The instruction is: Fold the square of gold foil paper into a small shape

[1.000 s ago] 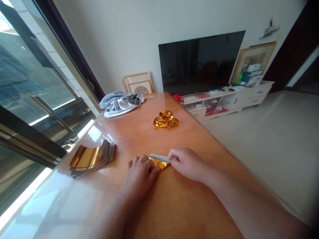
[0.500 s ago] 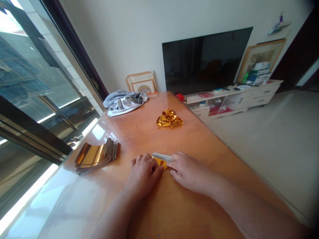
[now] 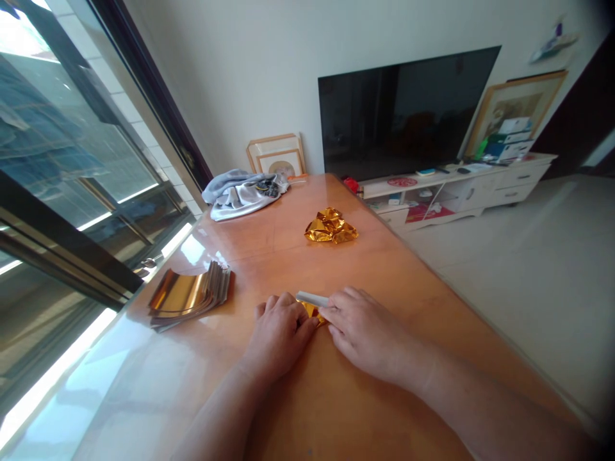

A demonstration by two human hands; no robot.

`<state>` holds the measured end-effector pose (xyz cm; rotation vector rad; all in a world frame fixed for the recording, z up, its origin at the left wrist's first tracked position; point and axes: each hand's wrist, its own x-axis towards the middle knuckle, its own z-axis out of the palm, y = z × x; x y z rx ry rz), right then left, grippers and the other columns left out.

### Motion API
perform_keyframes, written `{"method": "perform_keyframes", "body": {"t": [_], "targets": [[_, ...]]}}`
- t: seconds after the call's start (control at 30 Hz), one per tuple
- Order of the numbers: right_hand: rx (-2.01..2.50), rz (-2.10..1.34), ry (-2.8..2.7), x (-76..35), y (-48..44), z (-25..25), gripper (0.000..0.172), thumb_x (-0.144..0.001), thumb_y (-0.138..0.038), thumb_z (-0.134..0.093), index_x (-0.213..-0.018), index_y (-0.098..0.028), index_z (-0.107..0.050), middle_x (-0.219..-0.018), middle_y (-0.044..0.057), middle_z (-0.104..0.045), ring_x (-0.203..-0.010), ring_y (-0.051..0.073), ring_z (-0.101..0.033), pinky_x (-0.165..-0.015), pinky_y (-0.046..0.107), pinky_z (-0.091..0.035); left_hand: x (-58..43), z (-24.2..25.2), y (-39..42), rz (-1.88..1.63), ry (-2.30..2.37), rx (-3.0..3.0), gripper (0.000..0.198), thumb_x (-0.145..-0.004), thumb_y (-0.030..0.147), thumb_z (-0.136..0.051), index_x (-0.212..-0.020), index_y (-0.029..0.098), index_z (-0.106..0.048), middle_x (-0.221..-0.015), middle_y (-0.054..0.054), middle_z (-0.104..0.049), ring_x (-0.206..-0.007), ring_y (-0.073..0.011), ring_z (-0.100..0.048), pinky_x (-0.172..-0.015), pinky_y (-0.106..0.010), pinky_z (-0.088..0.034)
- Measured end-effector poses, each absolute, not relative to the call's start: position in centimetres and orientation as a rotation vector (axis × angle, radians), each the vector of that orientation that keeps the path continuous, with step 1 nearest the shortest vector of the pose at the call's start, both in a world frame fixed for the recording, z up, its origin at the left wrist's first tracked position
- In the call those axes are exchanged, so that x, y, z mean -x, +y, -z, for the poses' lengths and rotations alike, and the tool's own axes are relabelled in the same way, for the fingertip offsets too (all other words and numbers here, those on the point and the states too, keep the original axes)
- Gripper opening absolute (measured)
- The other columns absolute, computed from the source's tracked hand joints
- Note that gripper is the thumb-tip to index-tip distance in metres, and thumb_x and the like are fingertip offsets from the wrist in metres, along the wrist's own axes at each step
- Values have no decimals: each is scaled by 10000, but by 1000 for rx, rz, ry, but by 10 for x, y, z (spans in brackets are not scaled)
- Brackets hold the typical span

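**Folded foil held between your hands, near end of tabletop**
Your left hand (image 3: 281, 336) and right hand (image 3: 369, 333) sit fingers-closed on the gold foil (image 3: 312, 311). A foil stack (image 3: 189, 298) lies by the tabletop's (image 3: 398, 314) window edge; crumpled foil (image 3: 330, 226) lies farther off.

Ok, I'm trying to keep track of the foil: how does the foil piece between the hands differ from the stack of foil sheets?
The foil piece is a single folded piece touched by the left hand and right hand, while the stack of foil sheets lies apart, untouched. The piece is far smaller than the stack and partly hidden. The piece shows a whitish strip above gold; the stack shows a curved gold face and fanned grey edges. Both are shiny, gold-coloured foil.
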<state>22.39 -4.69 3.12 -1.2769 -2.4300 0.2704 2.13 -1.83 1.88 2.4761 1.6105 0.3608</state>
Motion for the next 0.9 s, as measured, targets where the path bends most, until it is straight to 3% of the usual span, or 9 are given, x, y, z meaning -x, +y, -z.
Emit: {"method": "perform_keyframes", "body": {"t": [0.3,0.57,0.9], "targets": [[1288,-344,-2453,-221,-50,-18,333,-914,-149,-476,-1162,-184,-696,-1180,112,-671,-1092,246,-563,-1015,398,-436,-20,-16,-18,-350,1622,-2491,329,-979,427,-463,-788,217,-628,-963,-59,-609,-962,-243,-534,-853,-386,-346],[1297,-347,-2442,-221,-52,-18,257,-927,-180,-465,-1005,-198,-709,-1076,99,-678,-1037,238,-569,-968,381,-464,-22,-18,-19,-300,1655,-2504,298,-970,367,-447,-782,218,-624,-948,-63,-606,-955,-239,-539,-845,-377,-356],[1330,-343,-2423,-219,-54,-21,266,-950,-211,-450,-1059,-196,-692,-1087,99,-673,-1006,237,-566,-947,379,-469,-25,-16,-18,-301,1697,-2505,248,-941,343,-496,-759,213,-602,-943,-65,-612,-945,-246,-547,-841,-384,-356]]}}
